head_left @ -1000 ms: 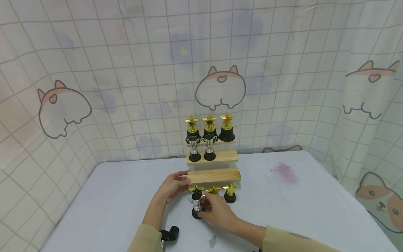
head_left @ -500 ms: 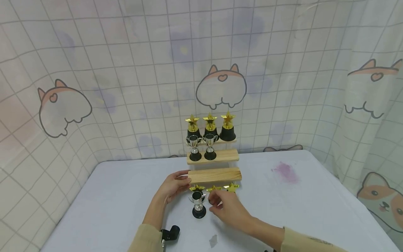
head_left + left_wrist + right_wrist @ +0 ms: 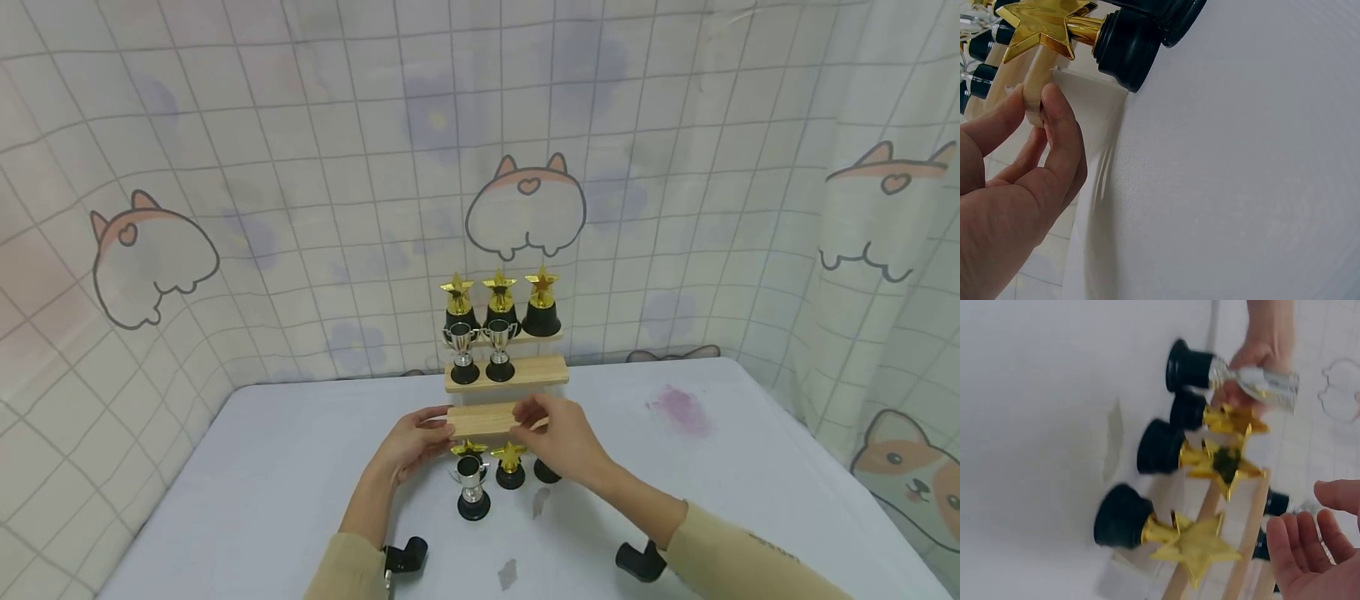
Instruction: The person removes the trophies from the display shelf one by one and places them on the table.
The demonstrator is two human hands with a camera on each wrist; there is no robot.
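My left hand (image 3: pixel 408 442) pinches the left end of the lowest wooden shelf board (image 3: pixel 480 419), thumb on one face and fingers on the other, as the left wrist view shows. My right hand (image 3: pixel 566 442) hovers over the right part of that board, fingers loosely bent and holding nothing; it partly hides the board. A silver cup trophy (image 3: pixel 472 492) with a black base stands upright in front of the rack. Behind and beside it, gold star trophies (image 3: pixel 510 458) line up before the lowest board. The right wrist view also shows a near star trophy (image 3: pixel 1197 547).
Two silver cup trophies (image 3: pixel 499 350) stand on the middle shelf (image 3: pixel 540 371), toward its left. Several gold star trophies (image 3: pixel 542 304) fill the top shelf. A white cloth covers the table (image 3: pixel 300 450), with a patterned curtain (image 3: pixel 337 208) behind.
My right hand let go of the silver cup trophy, leaving it standing on the table. It then moved right and up to the lowest board. My left hand stayed in place.
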